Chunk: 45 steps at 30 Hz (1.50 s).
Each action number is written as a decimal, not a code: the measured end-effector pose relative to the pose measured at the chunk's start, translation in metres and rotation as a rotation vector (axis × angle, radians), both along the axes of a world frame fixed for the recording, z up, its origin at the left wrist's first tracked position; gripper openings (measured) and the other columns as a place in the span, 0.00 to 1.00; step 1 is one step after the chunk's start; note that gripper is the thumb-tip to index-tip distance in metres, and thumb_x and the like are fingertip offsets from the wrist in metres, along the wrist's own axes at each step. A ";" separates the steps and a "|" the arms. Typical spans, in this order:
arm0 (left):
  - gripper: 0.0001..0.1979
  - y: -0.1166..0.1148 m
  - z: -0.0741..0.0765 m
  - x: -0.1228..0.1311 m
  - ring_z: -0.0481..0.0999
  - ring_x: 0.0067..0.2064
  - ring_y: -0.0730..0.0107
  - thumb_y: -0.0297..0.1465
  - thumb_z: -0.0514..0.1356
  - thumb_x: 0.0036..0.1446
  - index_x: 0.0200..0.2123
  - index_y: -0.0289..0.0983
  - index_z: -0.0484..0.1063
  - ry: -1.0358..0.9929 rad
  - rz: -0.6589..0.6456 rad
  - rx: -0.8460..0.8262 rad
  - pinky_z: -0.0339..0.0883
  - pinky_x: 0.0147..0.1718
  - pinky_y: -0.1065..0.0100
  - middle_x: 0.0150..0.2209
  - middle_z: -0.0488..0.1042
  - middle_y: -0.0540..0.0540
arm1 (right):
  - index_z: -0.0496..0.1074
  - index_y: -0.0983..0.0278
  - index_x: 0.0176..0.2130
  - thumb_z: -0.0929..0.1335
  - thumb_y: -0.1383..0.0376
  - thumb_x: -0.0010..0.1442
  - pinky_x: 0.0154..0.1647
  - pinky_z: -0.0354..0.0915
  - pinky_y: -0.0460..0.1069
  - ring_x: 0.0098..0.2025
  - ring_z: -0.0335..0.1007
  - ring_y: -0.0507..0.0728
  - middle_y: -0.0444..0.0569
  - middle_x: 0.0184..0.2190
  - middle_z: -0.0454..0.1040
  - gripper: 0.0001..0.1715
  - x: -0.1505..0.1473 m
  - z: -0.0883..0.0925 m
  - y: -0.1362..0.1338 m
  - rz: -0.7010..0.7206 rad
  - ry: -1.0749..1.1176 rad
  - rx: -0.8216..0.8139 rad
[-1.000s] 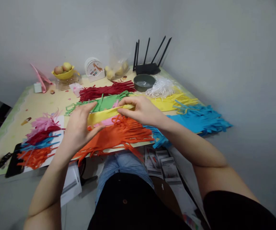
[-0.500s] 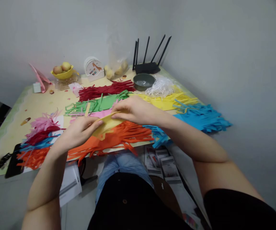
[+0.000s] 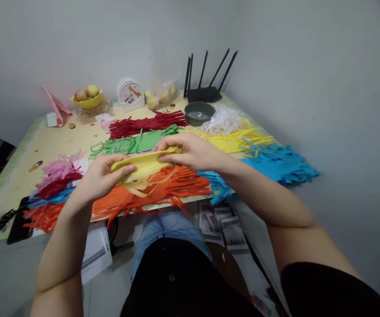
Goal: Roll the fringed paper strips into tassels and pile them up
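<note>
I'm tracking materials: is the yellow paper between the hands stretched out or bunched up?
Stretched out: the yellow paper spans from left hand to right hand. Whether it is folded, I cannot tell.

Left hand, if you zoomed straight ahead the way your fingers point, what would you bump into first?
Sliding along the yellow piece it holds, the left hand would probably bump the right hand first, though one view can't show whether they line up exactly in depth.

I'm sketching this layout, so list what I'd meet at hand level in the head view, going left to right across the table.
Pink fringe bundle → left hand → yellow fringed piece, held in both hands → right hand → blue fringed sheet.
</note>
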<state>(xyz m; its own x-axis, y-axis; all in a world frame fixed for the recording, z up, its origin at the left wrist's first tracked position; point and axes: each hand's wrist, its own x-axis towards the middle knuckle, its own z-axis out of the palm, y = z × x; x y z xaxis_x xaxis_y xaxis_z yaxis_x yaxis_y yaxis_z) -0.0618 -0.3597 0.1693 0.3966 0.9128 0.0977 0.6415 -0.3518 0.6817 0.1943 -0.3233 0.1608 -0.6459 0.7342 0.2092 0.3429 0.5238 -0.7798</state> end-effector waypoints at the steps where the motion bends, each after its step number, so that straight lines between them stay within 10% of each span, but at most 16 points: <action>1: 0.19 0.000 0.000 0.000 0.64 0.23 0.75 0.43 0.60 0.58 0.23 0.35 0.69 0.009 0.006 0.019 0.57 0.23 0.73 0.21 0.67 0.52 | 0.73 0.67 0.35 0.68 0.60 0.60 0.33 0.57 0.46 0.29 0.66 0.50 0.45 0.28 0.74 0.11 0.002 0.001 0.001 0.005 -0.032 0.020; 10: 0.15 -0.001 -0.006 0.000 0.67 0.24 0.74 0.40 0.61 0.57 0.24 0.35 0.74 -0.017 0.037 0.116 0.59 0.24 0.72 0.21 0.71 0.51 | 0.73 0.67 0.31 0.70 0.61 0.58 0.33 0.54 0.45 0.31 0.64 0.50 0.45 0.29 0.73 0.11 -0.001 0.000 0.005 -0.007 -0.161 0.098; 20: 0.12 -0.005 -0.027 -0.007 0.74 0.21 0.71 0.35 0.66 0.53 0.40 0.37 0.80 -0.593 0.184 -0.049 0.70 0.22 0.72 0.24 0.76 0.50 | 0.75 0.66 0.44 0.69 0.62 0.62 0.30 0.67 0.43 0.29 0.72 0.48 0.46 0.35 0.77 0.13 -0.003 -0.018 -0.002 0.036 0.407 -0.031; 26: 0.07 -0.009 -0.028 -0.007 0.77 0.25 0.73 0.22 0.64 0.45 0.28 0.37 0.80 -0.765 0.057 -0.027 0.75 0.28 0.72 0.26 0.76 0.48 | 0.76 0.66 0.33 0.65 0.75 0.53 0.33 0.70 0.43 0.30 0.73 0.48 0.45 0.31 0.77 0.11 -0.001 -0.023 -0.003 0.052 0.495 -0.023; 39: 0.12 -0.017 -0.022 -0.005 0.75 0.32 0.67 0.39 0.63 0.57 0.28 0.37 0.76 -0.427 0.067 0.233 0.70 0.32 0.67 0.29 0.75 0.45 | 0.77 0.68 0.31 0.66 0.53 0.63 0.38 0.67 0.47 0.35 0.73 0.54 0.50 0.30 0.78 0.22 0.001 -0.022 -0.003 0.021 0.389 0.042; 45: 0.13 -0.021 -0.022 0.004 0.76 0.33 0.70 0.34 0.67 0.54 0.43 0.39 0.73 -0.249 0.217 0.344 0.69 0.33 0.70 0.34 0.77 0.49 | 0.73 0.64 0.47 0.70 0.64 0.60 0.45 0.66 0.49 0.44 0.74 0.56 0.51 0.44 0.78 0.14 -0.003 -0.018 -0.013 -0.150 0.234 0.303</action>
<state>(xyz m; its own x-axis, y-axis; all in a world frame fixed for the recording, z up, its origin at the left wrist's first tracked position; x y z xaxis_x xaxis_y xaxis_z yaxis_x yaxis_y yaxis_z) -0.0574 -0.3810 0.1476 0.1261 0.8700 0.4766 0.5568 -0.4597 0.6919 0.1914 -0.3366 0.1428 -0.4455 0.6995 0.5588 0.2649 0.6992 -0.6640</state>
